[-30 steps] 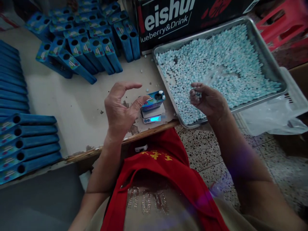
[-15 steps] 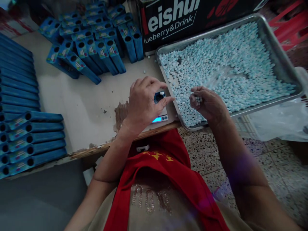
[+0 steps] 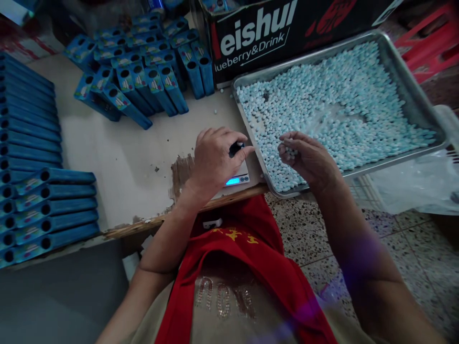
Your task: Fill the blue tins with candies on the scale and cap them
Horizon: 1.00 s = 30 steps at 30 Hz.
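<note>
Blue box at centre, my left hand spread round its mouth, right hand pinching pellets, carton lettered "ueberry&Drink" at top

Pale, chipped table, small scale under the left hand's fingers, upright blue boxes beyond them leftward, stacked boxes farther left

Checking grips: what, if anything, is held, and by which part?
The right hand holds small, rounded, pale-blue pellets as a cluster. The left hand curves around the holed end of a blue rectangular box; grip unclear.
</note>
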Each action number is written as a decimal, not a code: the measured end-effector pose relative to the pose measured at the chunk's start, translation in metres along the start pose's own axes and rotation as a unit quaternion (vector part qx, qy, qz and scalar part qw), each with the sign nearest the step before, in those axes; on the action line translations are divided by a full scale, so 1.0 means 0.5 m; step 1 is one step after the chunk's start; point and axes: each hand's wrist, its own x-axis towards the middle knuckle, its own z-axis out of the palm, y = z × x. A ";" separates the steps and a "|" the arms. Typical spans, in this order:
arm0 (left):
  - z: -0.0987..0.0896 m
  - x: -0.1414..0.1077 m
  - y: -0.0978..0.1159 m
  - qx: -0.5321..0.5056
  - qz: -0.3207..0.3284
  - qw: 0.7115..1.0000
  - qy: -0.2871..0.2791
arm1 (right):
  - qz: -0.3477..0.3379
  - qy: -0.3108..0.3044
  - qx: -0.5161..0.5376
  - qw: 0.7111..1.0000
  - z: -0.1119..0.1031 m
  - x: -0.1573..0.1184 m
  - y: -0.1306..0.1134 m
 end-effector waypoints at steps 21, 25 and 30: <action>-0.125 -0.115 -0.102 -0.059 -0.077 0.984 0.149 | -0.110 -0.188 -0.344 0.913 0.206 0.019 -0.139; -0.126 -0.120 -0.113 -0.063 -0.075 0.985 0.144 | -0.053 -0.215 -0.300 0.928 0.173 0.023 -0.148; -0.122 -0.128 -0.118 -0.078 -0.095 0.983 0.140 | 0.053 -0.100 -0.107 0.988 0.057 0.042 -0.115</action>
